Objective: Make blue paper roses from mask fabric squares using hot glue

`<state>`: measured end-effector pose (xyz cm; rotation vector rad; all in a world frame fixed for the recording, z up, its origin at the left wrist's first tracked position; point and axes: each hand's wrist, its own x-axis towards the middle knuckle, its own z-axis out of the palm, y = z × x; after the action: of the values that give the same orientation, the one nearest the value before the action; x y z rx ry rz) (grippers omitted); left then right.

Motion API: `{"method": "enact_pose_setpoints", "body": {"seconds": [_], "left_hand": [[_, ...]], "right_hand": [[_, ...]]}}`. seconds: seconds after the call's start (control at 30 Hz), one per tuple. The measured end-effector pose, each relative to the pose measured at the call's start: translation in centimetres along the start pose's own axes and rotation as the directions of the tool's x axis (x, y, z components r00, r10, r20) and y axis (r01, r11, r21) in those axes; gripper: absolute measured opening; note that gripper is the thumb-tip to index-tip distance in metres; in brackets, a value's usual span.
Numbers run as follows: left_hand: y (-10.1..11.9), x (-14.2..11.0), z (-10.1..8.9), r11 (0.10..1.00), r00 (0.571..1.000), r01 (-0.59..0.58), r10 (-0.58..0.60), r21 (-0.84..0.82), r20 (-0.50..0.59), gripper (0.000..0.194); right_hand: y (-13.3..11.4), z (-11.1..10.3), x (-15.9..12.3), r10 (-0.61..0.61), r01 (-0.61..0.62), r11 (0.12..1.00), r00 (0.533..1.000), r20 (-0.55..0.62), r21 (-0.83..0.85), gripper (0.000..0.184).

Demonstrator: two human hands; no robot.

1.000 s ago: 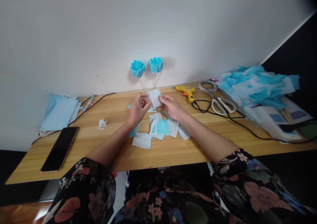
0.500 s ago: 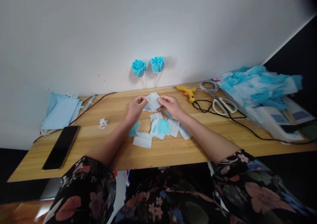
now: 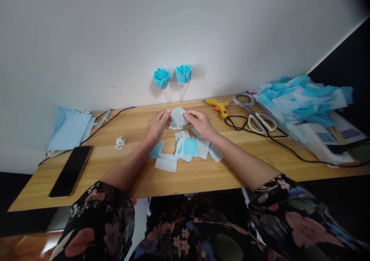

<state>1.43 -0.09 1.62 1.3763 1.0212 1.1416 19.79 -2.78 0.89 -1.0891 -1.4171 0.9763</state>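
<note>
Over the middle of the wooden table [image 3: 260, 157], my left hand [image 3: 159, 123] and my right hand [image 3: 199, 123] pinch a small white fabric piece [image 3: 177, 117] between them, one at each side. Both hands are closed on its edges. Just below the hands lies a cluster of cut white and blue fabric squares [image 3: 185, 149]. Two finished blue fabric roses [image 3: 172, 76] on sticks lean against the wall behind.
A black phone [image 3: 71, 170] and a stack of blue face masks [image 3: 71, 128] lie at the left. A yellow glue gun [image 3: 218, 106], white-handled scissors [image 3: 258, 122], black cable [image 3: 289, 149] and a heap of blue fabric scraps [image 3: 300, 99] sit at the right. A small white scrap [image 3: 119, 143] lies left of centre.
The white piece, held upright a second ago, has been lowered and tilted flatter between my hands. My hands have shifted only slightly.
</note>
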Motion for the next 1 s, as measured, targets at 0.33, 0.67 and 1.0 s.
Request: {"method": "enact_pose_setpoints", "body": {"seconds": [0.33,0.67,1.0], "left_hand": [[0.3,-0.5,0.4,0.994,0.998,-0.063,0.061,0.091,0.023,0.041],[-0.2,-0.4,0.3,0.984,0.997,-0.076,0.07,0.163,0.039,0.037],[-0.1,-0.4,0.3,0.986,0.997,-0.079,0.081,0.149,-0.007,0.029]], "right_hand": [[-0.3,-0.2,0.0,-0.051,0.051,0.998,0.999,0.006,0.021,0.035],[-1.0,0.1,-0.6,-0.166,0.134,0.97,0.975,-0.148,-0.202,0.037],[-0.6,-0.5,-0.3,-0.304,0.224,0.884,0.943,-0.139,-0.409,0.034]]}}
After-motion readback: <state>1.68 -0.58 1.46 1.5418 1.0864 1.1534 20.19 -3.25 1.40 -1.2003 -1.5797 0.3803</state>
